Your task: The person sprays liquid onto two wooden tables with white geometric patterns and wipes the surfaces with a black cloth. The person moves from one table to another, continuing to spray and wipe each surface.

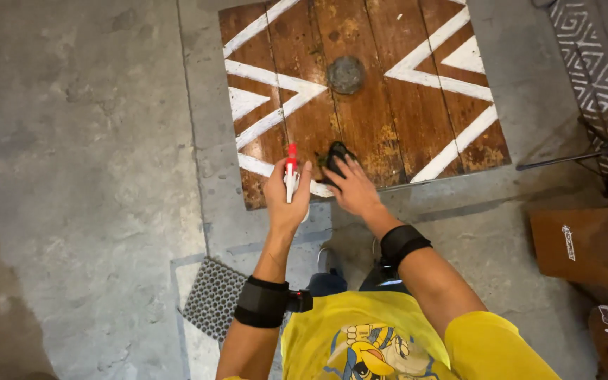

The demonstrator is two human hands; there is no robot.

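Big wooden tabletop (388,105) fills the view, brown planks with white zigzags, a round metal disc (345,74) at its centre; it looks heavy and stiff, a thing to take by its edges. At the near edge, the right hand (352,188) lies flat with its fingers pressing a dark cloth (335,156) on the wood; soft and limp, best bunched under the palm. The left hand (284,200) is wrapped around a small spray bottle (291,172) with a red nozzle, held upright just off the edge; light, likely slick plastic, gripped at the neck.
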